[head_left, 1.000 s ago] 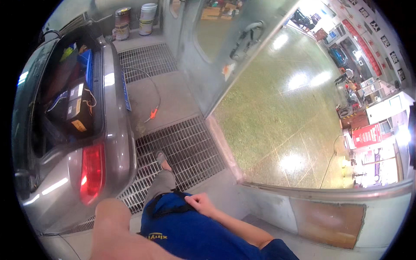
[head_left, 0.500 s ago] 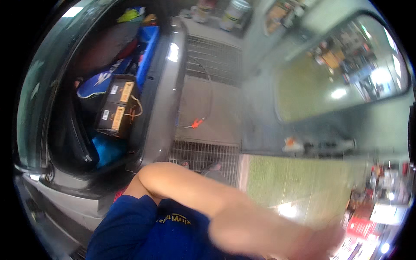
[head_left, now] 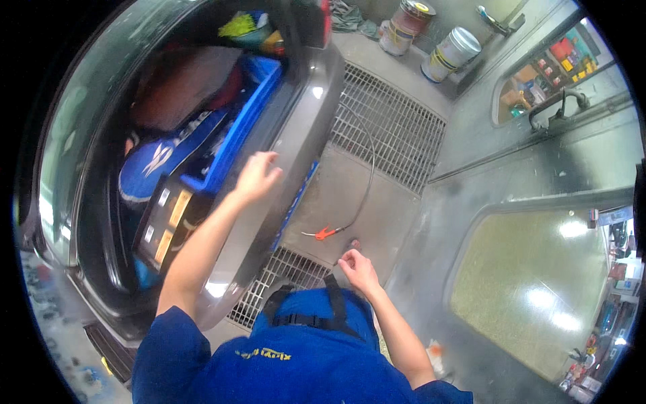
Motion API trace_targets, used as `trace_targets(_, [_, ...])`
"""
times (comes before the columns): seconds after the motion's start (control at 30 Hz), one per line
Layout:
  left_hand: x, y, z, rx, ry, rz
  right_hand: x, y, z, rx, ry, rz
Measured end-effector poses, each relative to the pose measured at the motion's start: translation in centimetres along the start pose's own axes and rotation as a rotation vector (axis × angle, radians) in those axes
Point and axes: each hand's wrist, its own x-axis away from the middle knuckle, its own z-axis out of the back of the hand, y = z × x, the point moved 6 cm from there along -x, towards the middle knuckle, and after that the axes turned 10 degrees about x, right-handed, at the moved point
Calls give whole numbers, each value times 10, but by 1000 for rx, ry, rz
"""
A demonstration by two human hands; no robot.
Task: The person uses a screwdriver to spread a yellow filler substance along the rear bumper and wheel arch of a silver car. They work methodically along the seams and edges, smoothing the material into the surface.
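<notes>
Grey bumper (head_left: 294, 158), glossy and curved, lies beneath the left hand (head_left: 256, 178).

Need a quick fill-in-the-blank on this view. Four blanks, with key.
1. Compared with the left hand, the right hand is ____ from the car.
2. The bin in the car's trunk is coloured ____.
3. The tool at the end of the hose has a body coloured ____.
4. The number of pails in view is ____.

Missing words: farther; blue; orange; two.
</notes>
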Motion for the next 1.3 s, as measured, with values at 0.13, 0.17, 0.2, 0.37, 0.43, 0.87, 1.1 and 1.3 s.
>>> trace_targets(0.13, [-81,-74,-12,-282,78,-2,-84,94,38,150,-188,-111])
trace_targets(0.17, [-93,-90,-21,-332,65,9,-112,127,30,191,-236,-129])
trace_targets(0.2, [-101,-101,-30,-366,63,21,-138,160,22,230,-285,-143])
trace_targets(0.37, [-117,-131,-35,-432,102,23,-239,366,-129,428,-229,-105])
trace_targets(0.43, [-125,-139,-36,-436,89,27,-271,436,-210,438,-181,-49])
trace_targets(0.87, [-105,-164,34,-444,234,229,-447,555,-432,844,-329,17])
trace_targets(1.1, [-105,-173,26,-380,154,215,-437,552,-458,980,-391,39])
trace_targets(1.3, [-77,-168,49,-283,82,208,-425,451,-344,463,-858,356])
